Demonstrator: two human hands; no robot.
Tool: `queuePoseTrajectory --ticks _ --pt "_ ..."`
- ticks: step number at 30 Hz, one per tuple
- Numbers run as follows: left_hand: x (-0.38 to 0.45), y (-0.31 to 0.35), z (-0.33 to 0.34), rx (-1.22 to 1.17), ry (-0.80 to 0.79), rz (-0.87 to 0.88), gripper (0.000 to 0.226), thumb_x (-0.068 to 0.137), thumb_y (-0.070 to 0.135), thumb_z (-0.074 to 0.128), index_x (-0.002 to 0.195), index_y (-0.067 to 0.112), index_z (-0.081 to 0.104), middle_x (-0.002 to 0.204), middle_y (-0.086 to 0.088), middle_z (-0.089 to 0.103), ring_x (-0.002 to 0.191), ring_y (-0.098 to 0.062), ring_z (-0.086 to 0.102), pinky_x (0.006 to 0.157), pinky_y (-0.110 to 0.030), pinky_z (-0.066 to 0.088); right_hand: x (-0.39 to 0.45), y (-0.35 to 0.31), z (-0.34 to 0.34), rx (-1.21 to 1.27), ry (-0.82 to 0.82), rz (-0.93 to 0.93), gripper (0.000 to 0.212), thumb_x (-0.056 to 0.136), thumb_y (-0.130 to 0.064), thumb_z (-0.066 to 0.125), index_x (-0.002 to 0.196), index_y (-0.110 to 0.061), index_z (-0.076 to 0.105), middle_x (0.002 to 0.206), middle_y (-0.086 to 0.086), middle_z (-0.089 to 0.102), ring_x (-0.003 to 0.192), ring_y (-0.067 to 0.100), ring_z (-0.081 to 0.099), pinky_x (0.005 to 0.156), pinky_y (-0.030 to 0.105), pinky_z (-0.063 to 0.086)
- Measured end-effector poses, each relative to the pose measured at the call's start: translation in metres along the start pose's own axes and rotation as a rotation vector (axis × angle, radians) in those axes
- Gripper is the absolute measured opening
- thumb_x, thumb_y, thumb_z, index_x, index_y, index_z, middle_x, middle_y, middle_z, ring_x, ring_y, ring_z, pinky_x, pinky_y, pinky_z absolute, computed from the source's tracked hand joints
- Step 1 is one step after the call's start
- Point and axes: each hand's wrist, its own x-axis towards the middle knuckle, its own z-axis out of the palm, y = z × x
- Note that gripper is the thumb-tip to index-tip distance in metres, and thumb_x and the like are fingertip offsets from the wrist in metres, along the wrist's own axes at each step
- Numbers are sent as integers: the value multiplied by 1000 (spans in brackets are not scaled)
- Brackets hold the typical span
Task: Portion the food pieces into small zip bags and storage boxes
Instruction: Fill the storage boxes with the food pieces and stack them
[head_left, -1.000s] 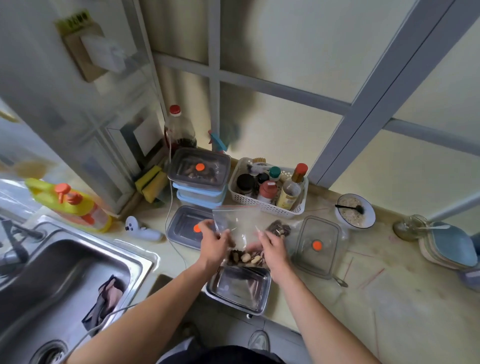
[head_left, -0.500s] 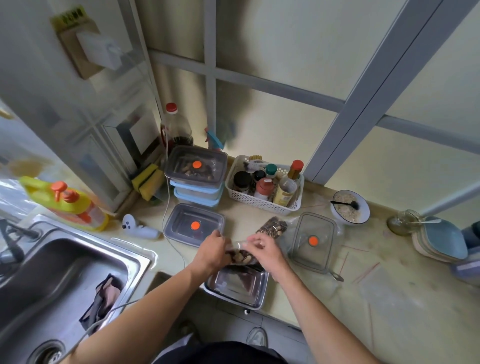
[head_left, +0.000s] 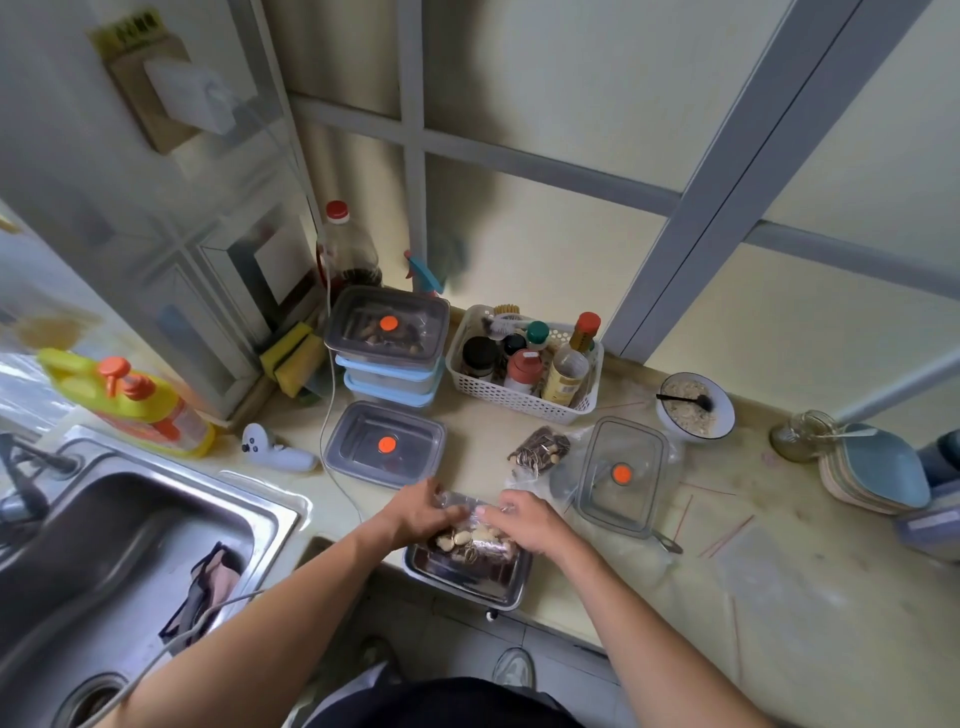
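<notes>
Left hand (head_left: 418, 512): fingers curled, pinching the top edge of a small clear plastic zip bag (head_left: 470, 525). Right hand (head_left: 524, 519): fingers curled, pinching the same edge from the other side. Bag: holds pale and dark food pieces (head_left: 465, 540), held just above a rectangular stainless-steel tray (head_left: 467, 577) at the counter's front edge.

Beyond the hands: a second clear bag of dark food pieces (head_left: 537, 449), lying on the beige counter (head_left: 779, 571). Left of it, a grey-lidded storage box with an orange dot (head_left: 384, 444); right, a clear lidded box with an orange dot (head_left: 621, 475).

Rear: stacked blue storage boxes (head_left: 387, 348), topmost holding food; white plastic basket of bottles (head_left: 524, 400); white bowl with black spoon (head_left: 693, 408). Far left: steel sink (head_left: 130, 545).
</notes>
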Motion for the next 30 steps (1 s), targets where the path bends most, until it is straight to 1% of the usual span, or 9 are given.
queuePoseTrajectory --ticks 2,6,9,12,15,18,21,27,30 --pt "1 -3 8 84 3 -34 75 88 57 66 140 6 44 131 -14 63 115 -29 62 95 -35 49 -3 3 4 -131 49 38 39 90 -62 62 83 -24 55 83 -6 63 73 12 58 66 29 41" --pt "-2 1 22 335 209 -24 56 93 51 59 128 9 45 122 -10 60 108 -32 63 87 -41 50 -4 8 19 -121 59 105 28 92 -52 63 93 -26 53 103 3 67 83 19 69 79 33 55" --pt "0 8 23 539 399 230 39 90 43 61 113 13 51 109 -7 55 97 -30 61 77 -41 51 -3 8 23 -270 159 65 25 95 -46 60 105 -22 62 110 7 69 99 26 66 84 34 52" --pt "1 16 25 534 132 432 29 92 42 52 108 18 56 107 -5 58 98 -30 64 81 -41 52 -7 6 19 -361 332 52 23 98 -39 56 104 -21 69 102 5 72 95 29 69 77 33 51" --pt "5 7 45 647 -199 352 46 92 43 59 136 31 51 139 -8 47 128 -30 49 108 -43 41 -6 16 8 -282 587 33 15 97 -23 53 92 -17 66 92 6 71 86 30 69 68 34 52" --pt "8 -6 61 688 -232 218 69 90 42 64 151 35 33 154 -10 25 145 -33 24 119 -47 28 -3 36 -15 -73 782 163 8 93 -12 59 100 -12 61 107 10 60 99 33 61 74 38 51" --pt "11 -5 62 641 -259 165 75 90 39 65 154 33 27 157 -11 19 148 -33 17 122 -47 22 0 65 -42 68 918 324 42 85 -7 65 126 -3 56 127 23 54 119 43 51 96 49 46" --pt "18 -4 57 452 -260 66 67 85 33 67 145 34 38 143 -7 32 139 -31 31 116 -47 31 6 107 -76 211 789 524 58 88 -9 65 140 3 44 142 29 52 129 46 52 102 47 45" --pt "19 -2 59 384 -240 42 52 89 37 57 140 37 46 136 -7 38 136 -30 36 115 -45 33 12 116 -82 243 781 565 54 87 -7 66 135 8 45 139 34 52 128 47 52 103 48 44"
